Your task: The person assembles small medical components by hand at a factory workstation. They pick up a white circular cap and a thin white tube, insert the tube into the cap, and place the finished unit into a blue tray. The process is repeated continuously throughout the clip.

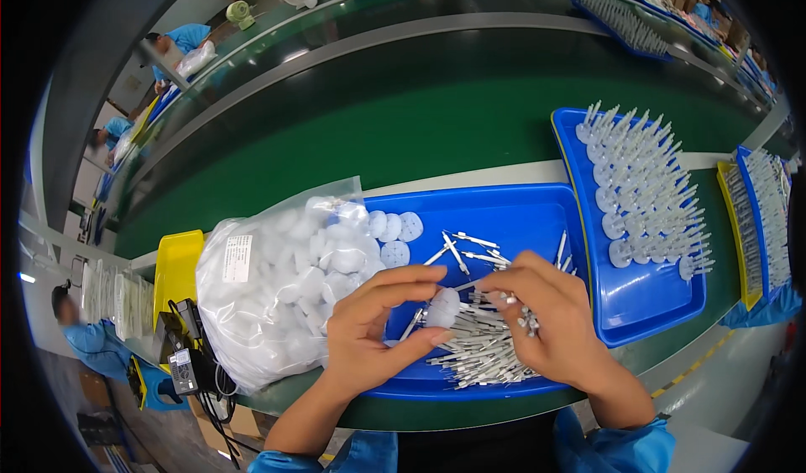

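Note:
My left hand [367,334] pinches a small round translucent white plastic disc [443,308] between thumb and fingers. My right hand [552,322] is closed around several thin white sticks [527,320] with metallic parts. One slim stick [468,286] reaches from its fingertips to the disc's upper edge; whether it is seated in the disc I cannot tell. Both hands are over a blue tray [504,200]. A heap of loose white sticks [478,355] lies in it below my hands, and a few discs [395,255] rest at its left side.
A clear plastic bag [277,305] full of white discs stands at left, by a yellow tray [178,263] and a black power adapter [183,371]. At right, another blue tray [646,305] holds rows of discs with upright sticks [642,192]. Behind runs a green conveyor belt [403,112].

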The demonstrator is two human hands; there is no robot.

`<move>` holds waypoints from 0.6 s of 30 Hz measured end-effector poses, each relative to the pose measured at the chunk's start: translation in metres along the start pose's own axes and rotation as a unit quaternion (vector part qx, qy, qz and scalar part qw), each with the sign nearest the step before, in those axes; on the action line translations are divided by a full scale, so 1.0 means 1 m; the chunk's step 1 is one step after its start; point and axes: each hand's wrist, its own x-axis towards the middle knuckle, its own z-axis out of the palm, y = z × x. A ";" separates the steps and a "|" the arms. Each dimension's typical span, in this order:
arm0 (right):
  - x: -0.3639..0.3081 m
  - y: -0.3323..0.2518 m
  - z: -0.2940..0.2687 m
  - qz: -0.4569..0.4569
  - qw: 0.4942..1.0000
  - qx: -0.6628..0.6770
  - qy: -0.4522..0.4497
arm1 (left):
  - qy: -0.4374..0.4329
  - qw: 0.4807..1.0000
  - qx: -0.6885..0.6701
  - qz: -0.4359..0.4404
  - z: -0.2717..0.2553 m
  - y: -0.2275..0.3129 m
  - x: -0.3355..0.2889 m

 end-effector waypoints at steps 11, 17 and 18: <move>-0.009 -0.006 0.021 0.039 0.996 0.073 -0.014 | -0.052 0.946 0.262 0.185 -0.001 -0.003 -0.003; -0.011 -0.003 0.023 0.021 0.995 0.097 -0.008 | -0.037 0.946 0.261 0.188 0.005 -0.002 -0.004; -0.010 -0.003 0.021 0.017 0.995 0.101 -0.014 | -0.047 0.957 0.231 0.169 0.004 -0.001 -0.003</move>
